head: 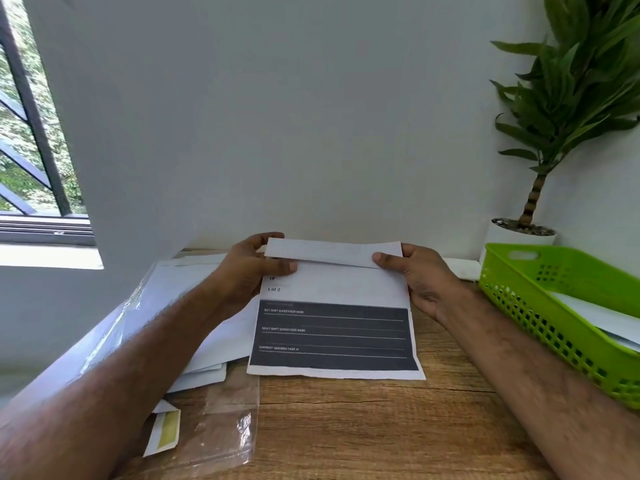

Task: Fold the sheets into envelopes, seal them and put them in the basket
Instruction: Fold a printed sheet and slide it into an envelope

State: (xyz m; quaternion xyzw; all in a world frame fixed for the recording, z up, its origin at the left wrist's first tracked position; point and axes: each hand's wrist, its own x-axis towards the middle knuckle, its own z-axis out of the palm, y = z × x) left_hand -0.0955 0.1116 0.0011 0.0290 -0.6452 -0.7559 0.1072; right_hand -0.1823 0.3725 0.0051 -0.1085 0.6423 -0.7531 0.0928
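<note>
A printed sheet (333, 337) lies flat on the wooden desk (363, 427), right in front of the person. Its near half carries a dark block with white form lines, and "1 of 2" is printed above that block. The far edge of the sheet is folded over toward the person into a narrow white flap.

The left hand (254, 268) pinches the left end of this flap, with the thumb lying on top along the crease and the fingers curled behind the raised edge. The right hand (417, 280) holds the right end the same way, its thumb pressed onto the flap and its fingers wrapped round the sheet's side edge. Both forearms reach in from the near corners.

To the right, well apart from the sheet, stands a green basket (540, 306) with perforated walls. White paper (597, 318) lies inside it.

Under the left forearm sits a pile of white papers (194, 289), partly in a clear wrapper. Nearer the person lie a clear plastic bag (221, 420) and a small envelope with a yellow strip (166, 432).

A potted plant (568, 98) stands in the far right corner behind the basket. A window (31, 133) opens in the wall at the left.
</note>
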